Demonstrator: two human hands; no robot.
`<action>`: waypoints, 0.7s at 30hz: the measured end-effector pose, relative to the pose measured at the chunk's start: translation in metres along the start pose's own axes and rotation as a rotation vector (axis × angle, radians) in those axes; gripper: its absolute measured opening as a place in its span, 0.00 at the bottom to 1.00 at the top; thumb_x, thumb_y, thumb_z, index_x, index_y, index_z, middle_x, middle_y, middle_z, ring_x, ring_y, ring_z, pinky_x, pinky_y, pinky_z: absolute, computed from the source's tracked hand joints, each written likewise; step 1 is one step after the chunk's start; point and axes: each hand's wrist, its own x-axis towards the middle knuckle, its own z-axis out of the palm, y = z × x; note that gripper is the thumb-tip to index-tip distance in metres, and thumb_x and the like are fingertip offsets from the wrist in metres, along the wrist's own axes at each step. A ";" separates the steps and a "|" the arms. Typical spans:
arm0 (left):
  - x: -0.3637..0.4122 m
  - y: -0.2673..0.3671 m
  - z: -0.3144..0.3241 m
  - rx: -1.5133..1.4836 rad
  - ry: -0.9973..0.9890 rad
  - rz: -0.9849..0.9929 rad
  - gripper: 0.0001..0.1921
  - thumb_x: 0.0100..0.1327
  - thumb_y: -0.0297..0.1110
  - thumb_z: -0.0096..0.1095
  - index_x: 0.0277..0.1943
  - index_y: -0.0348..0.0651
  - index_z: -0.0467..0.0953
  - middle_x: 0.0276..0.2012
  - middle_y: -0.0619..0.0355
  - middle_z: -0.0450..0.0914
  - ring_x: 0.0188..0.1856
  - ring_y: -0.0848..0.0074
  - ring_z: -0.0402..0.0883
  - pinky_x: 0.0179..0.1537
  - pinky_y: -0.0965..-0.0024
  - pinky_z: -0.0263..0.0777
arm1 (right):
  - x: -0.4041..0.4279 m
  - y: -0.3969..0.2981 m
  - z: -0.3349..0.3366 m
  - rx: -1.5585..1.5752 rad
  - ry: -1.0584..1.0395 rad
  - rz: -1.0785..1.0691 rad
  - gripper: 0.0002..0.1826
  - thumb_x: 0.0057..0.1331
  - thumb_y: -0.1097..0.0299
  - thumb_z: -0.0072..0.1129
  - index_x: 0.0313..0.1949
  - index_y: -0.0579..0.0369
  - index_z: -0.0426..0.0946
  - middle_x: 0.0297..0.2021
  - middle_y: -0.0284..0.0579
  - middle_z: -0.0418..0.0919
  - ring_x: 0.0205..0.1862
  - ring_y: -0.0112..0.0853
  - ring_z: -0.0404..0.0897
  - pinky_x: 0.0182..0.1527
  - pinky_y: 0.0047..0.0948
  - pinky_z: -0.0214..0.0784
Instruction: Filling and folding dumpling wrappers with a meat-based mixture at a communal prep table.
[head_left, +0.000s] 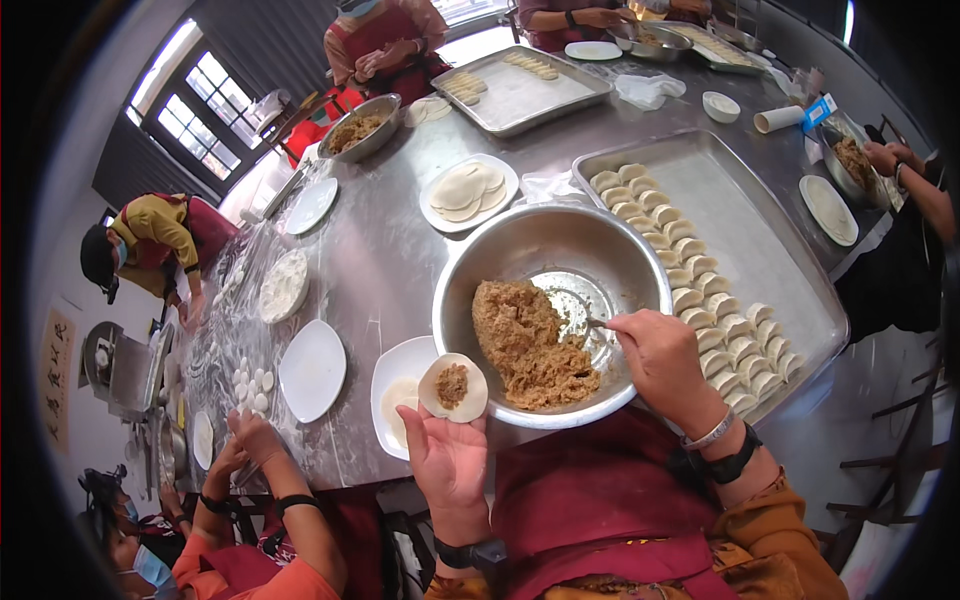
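On the fingers of my left hand (452, 461), palm up, lies a round dumpling wrapper (474, 390) with a lump of brown filling (451, 385) at its middle. My right hand (664, 360) grips the handle of a small metal utensil (595, 323) over the inside of a large steel bowl (555, 217); its working end is hard to make out. Minced filling (525, 337) is heaped on the bowl's left side. Just left of my left hand, a white square plate (386, 367) carries a wrapper (401, 405).
Rows of folded dumplings (697, 285) line the left side of a metal tray (780, 262) at right. Beyond the bowl, a plate (440, 217) holds stacked wrappers (469, 191). A co-worker's hands (255, 439) are near dough pieces (253, 388) at left. Other people stand around the steel table (375, 262).
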 end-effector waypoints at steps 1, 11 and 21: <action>0.000 0.001 -0.001 -0.016 0.003 0.005 0.35 0.65 0.55 0.50 0.63 0.33 0.56 0.62 0.47 0.64 0.64 0.59 0.63 0.65 0.55 0.57 | 0.000 0.000 0.002 -0.011 -0.049 -0.017 0.05 0.58 0.76 0.53 0.34 0.59 0.77 0.28 0.49 0.77 0.31 0.43 0.78 0.34 0.36 0.69; 0.000 0.000 -0.004 -0.086 -0.008 -0.017 0.26 0.68 0.45 0.49 0.63 0.38 0.58 0.61 0.51 0.66 0.64 0.62 0.63 0.65 0.54 0.55 | -0.001 -0.006 0.011 0.219 -0.020 0.138 0.05 0.60 0.75 0.53 0.34 0.62 0.77 0.28 0.51 0.79 0.31 0.44 0.79 0.35 0.34 0.71; -0.011 -0.005 0.006 0.074 -0.040 -0.061 0.34 0.67 0.56 0.43 0.65 0.36 0.54 0.63 0.46 0.61 0.64 0.56 0.62 0.63 0.52 0.57 | -0.004 -0.027 -0.021 0.889 0.056 0.410 0.09 0.66 0.77 0.47 0.40 0.64 0.76 0.30 0.42 0.80 0.29 0.22 0.78 0.33 0.20 0.70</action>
